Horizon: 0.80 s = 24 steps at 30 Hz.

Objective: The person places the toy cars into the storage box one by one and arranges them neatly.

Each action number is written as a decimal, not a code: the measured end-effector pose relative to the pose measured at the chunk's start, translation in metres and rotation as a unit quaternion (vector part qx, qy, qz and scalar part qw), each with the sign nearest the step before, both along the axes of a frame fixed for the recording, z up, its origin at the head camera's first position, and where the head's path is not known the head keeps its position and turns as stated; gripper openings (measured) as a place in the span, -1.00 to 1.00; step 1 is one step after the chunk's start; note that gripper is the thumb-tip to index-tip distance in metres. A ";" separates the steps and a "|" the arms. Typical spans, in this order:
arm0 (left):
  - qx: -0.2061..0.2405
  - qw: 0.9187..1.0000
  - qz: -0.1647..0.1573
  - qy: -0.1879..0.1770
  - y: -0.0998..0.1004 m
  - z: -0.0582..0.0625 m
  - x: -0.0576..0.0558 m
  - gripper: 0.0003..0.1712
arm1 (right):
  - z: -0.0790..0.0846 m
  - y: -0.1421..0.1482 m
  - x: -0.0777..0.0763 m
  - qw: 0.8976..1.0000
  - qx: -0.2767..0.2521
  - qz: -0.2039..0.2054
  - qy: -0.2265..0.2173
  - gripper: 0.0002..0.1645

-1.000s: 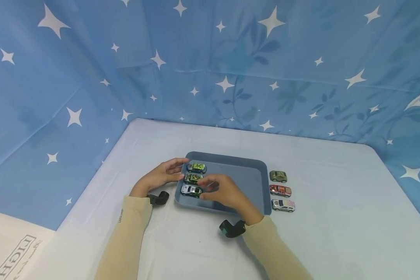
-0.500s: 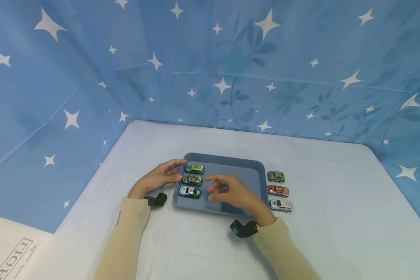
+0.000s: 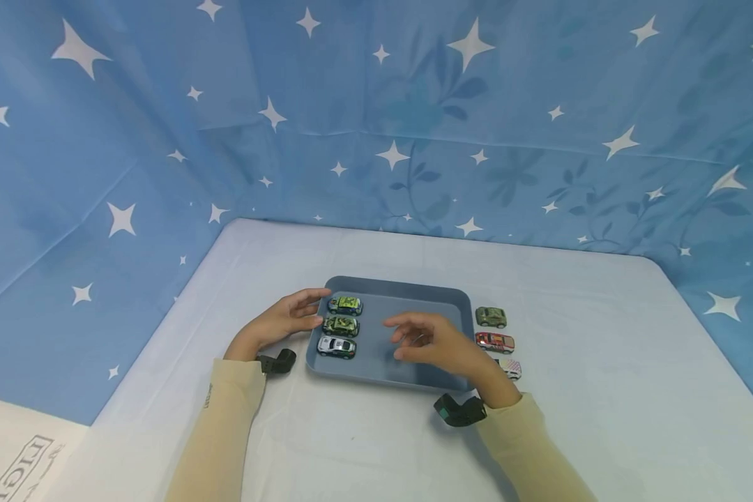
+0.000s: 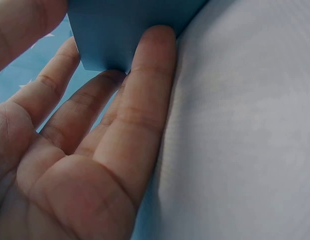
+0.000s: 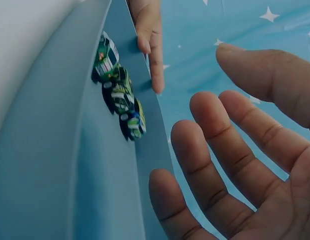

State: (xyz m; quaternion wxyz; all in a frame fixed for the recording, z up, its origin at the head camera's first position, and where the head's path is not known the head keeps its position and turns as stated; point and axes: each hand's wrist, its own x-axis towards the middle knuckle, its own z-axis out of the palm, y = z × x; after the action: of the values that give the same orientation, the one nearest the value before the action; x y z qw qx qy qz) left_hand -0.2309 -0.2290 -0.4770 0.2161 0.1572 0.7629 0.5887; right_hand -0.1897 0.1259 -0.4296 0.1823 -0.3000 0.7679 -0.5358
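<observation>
A blue-grey tray (image 3: 389, 382) lies on the white-covered table. Along its left side stand a yellow-green toy car (image 3: 345, 305), a dark green patterned toy car (image 3: 341, 325) and a white toy car (image 3: 337, 346), one below another. My left hand (image 3: 284, 322) rests against the tray's left wall with relaxed fingers; in the left wrist view its fingertips touch the blue wall (image 4: 114, 35). Over the tray's right half hovers my right hand (image 3: 436, 341), holding nothing, its fingers loosely bent. The right wrist view shows that hand's fingers (image 5: 227, 145) spread apart.
Right of the tray, on the table, sit an olive toy car (image 3: 491, 317), a red toy car (image 3: 495, 342) and a white-and-pink toy car (image 3: 510, 368), the last partly covered by my right wrist. A blue curtain (image 3: 376, 104) with white stars rises behind the table.
My right hand has drawn away from the white toy car and moved right across the tray. The left hand stays at the tray's left wall. The head view has shifted slightly.
</observation>
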 end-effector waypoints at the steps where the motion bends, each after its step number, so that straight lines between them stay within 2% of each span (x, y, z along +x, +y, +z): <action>1: 0.001 1.000 -0.001 0.001 0.000 0.000 0.000 -0.19 | 0.000 0.003 0.000 1.000 0.001 -0.001 -0.001 -0.41; 14: 0.001 1.000 -0.001 0.005 0.000 -0.001 0.000 -0.20 | 0.003 0.034 -0.005 0.999 -0.014 -0.013 0.031 -0.45; 24: -0.008 1.000 -0.002 0.009 -0.001 -0.003 0.000 -0.19 | 0.007 0.055 -0.009 0.999 0.005 -0.024 0.037 -0.45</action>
State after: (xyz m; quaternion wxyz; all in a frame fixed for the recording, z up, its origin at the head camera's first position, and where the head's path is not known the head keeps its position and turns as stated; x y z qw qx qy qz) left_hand -0.2311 -0.2297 -0.4800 0.2118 0.1626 0.7692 0.5806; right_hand -0.1986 0.1812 -0.4221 0.1423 -0.3001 0.7840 -0.5244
